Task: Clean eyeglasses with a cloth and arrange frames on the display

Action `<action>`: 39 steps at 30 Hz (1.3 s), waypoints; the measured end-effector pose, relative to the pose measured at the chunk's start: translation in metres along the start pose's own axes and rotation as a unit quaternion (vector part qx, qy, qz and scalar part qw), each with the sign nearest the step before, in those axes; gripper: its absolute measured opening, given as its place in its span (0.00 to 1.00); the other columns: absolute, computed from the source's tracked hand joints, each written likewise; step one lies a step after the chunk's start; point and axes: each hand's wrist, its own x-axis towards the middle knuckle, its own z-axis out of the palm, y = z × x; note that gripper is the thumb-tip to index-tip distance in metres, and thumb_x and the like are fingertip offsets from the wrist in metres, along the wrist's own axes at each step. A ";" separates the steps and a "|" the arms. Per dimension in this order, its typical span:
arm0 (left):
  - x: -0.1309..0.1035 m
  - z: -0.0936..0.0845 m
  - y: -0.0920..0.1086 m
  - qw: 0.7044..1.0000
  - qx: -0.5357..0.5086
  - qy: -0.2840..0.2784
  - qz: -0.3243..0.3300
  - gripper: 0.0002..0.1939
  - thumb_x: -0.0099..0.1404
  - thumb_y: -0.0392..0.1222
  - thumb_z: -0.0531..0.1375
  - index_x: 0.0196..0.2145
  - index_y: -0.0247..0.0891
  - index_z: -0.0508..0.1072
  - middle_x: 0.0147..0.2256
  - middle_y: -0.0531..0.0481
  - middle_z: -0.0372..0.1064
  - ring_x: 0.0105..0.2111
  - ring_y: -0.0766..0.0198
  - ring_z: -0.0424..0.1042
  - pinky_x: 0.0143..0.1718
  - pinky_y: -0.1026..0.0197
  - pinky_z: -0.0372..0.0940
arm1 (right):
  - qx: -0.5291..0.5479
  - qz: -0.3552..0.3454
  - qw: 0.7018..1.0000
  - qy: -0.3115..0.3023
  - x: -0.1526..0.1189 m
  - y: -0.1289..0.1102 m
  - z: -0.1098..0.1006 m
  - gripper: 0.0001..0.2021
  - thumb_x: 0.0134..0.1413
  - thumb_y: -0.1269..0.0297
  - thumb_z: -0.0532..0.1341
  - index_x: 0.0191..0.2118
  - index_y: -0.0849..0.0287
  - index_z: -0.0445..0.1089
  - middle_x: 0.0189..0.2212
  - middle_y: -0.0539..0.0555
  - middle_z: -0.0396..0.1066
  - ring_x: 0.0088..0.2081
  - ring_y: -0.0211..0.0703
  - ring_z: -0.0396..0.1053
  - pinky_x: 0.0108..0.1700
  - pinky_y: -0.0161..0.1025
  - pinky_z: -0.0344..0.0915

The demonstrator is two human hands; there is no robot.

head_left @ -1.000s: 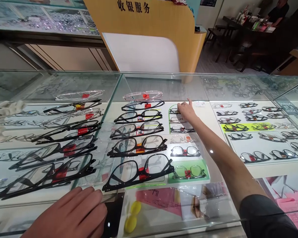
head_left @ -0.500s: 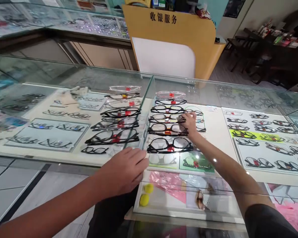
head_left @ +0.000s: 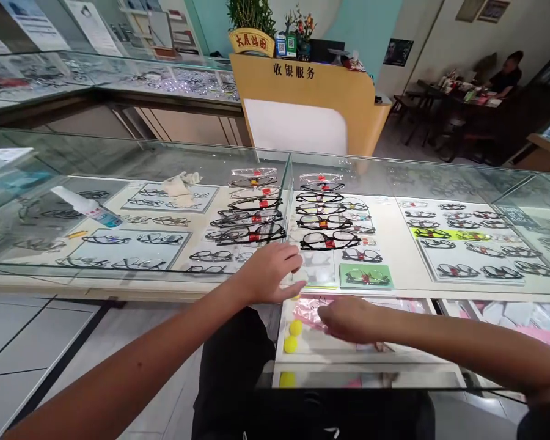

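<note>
My left hand [head_left: 275, 272] is at the front edge of the glass counter [head_left: 238, 287], beside a row of dark-framed glasses [head_left: 252, 234]. Its thumb stands apart from its bent fingers, and nothing shows between them. Over a pulled-out drawer [head_left: 321, 354] is my right hand [head_left: 351, 319], its fingers curled together and pointing left. Whatever those fingers may hold is hidden. A pink packet [head_left: 308, 310] lies under them in the drawer, with yellow balls [head_left: 290, 344] to its left. Black glasses with a red tag [head_left: 330, 240] sit behind both hands.
An upright glass divider [head_left: 286, 177] splits the counter. Clear glasses on a green card [head_left: 366, 276] and trays of glasses [head_left: 476, 256] lie to the right. A tilted spray bottle [head_left: 89, 208] and a cloth [head_left: 181, 186] are at left. A seated person [head_left: 508, 76] is far back.
My right hand has come back from the rows of glasses to the drawer and curled inward. My left hand's thumb now stands apart from its fingers. The view has tipped up, showing more room.
</note>
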 end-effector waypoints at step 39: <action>0.152 -0.049 0.027 0.947 0.078 -0.262 -0.168 0.07 0.67 0.44 0.68 0.37 0.40 0.86 0.47 0.42 0.83 0.63 0.42 0.69 0.65 0.47 0.59 | -0.127 0.334 0.815 0.456 -0.168 0.197 -0.041 0.25 0.68 0.39 0.55 0.54 0.52 0.74 0.57 0.65 0.70 0.59 0.71 0.66 0.62 0.65 0.64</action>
